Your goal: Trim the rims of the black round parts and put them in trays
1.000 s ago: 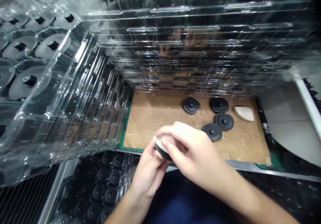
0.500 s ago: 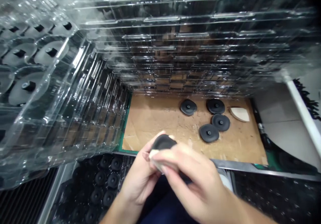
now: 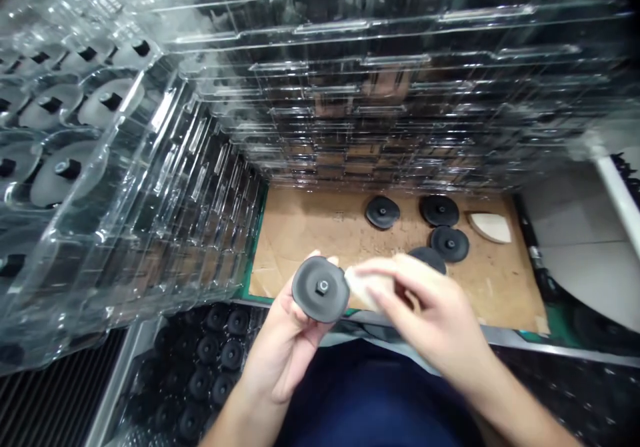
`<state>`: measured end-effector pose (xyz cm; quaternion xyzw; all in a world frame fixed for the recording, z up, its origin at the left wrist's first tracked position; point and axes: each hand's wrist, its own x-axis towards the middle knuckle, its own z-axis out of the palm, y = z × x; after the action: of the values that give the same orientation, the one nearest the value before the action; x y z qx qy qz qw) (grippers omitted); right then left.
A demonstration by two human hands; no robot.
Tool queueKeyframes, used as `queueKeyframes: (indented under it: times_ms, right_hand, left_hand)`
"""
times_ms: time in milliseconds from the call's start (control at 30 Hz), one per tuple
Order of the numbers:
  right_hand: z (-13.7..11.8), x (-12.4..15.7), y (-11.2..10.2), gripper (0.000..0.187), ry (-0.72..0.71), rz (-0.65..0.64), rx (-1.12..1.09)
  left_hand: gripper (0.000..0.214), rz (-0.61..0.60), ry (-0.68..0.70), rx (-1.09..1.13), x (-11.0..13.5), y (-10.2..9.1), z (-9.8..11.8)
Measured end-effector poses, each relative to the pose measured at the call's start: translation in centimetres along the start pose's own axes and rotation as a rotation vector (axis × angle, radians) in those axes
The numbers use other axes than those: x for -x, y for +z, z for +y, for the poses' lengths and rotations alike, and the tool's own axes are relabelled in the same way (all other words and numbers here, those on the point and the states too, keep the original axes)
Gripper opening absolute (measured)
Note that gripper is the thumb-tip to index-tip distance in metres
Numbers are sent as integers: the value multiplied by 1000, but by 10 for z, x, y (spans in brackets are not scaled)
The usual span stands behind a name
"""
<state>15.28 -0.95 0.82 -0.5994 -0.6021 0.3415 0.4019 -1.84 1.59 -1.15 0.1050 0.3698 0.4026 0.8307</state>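
Note:
My left hand (image 3: 287, 340) grips a black rounded disc part (image 3: 330, 300) by its edge, its face with a small central stub turned up toward me. In my right hand (image 3: 425, 300) is a pale, cream-coloured pad (image 3: 369, 288), pinched between thumb and fingers and blurred by motion. The pad's tip is at the right edge of the disc; whether it touches, I cannot tell. Several similar black discs (image 3: 383, 213) lie on the cardboard sheet (image 3: 310, 227) beyond my hands, one partly hidden behind my right hand.
A pale wedge-shaped piece (image 3: 491, 227) lies at the cardboard's right end. Tall stacks of clear plastic trays (image 3: 350, 93) wall off the back and left; the left trays hold discs. More discs sit in a tray (image 3: 200, 380) at lower left. A white panel (image 3: 580, 233) stands at right.
The disc in my left hand has turned from tilted to facing me. My right hand with the pad has moved right, from over the disc to its edge. The view has shifted slightly.

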Motion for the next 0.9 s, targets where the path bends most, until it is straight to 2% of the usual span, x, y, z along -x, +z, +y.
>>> queueKeyframes:
  times_ms: [100,233,300,367,433,533,567,633,700,733,767,867,900]
  right_hand:
    - [26,2,8,18,132,100,29]
    - [51,25,27,20,208,-60,-41]
    - [54,32,30,20,236,-86,-30]
    - [48,30,26,20,244,-46,-14]
    - [31,20,19,20,192,37,-7]
    - [-2,2,12,22,-63,121,-20]
    - [-11,-2,11,24,-153,99,-36]
    - [-23,-7,11,24,-236,-48,-75]
    - [-28,-10,12,21,-189,-244,-87]
    - [-28,-11,12,20,-153,-302,-70]
    - [-28,-12,13,19,-137,-300,-50]
    - [-28,-12,15,22,-210,-79,-41]
    - [-28,-10,15,23,-245,-42,-71]
  left_hand:
    - [40,46,28,-2,-1,-3,-2]
    - [47,85,34,10,-2,-3,-4]
    - [51,82,29,9,-3,-2,-5]
    - [51,76,26,-5,-3,0,-6]
    - [53,65,30,-28,-3,3,-9]
    - [54,49,16,-63,-3,6,-14]
    - [52,49,3,-72,-3,6,-14]
    - [46,80,-7,-94,-3,5,-14]
    - [45,135,14,-119,-3,3,-12]
    - [47,153,23,-131,-4,3,-12]
    - [48,158,22,-139,-4,4,-11]
    - [45,90,-7,-132,-4,7,-10]
    - [44,61,-6,-130,-4,8,-10]
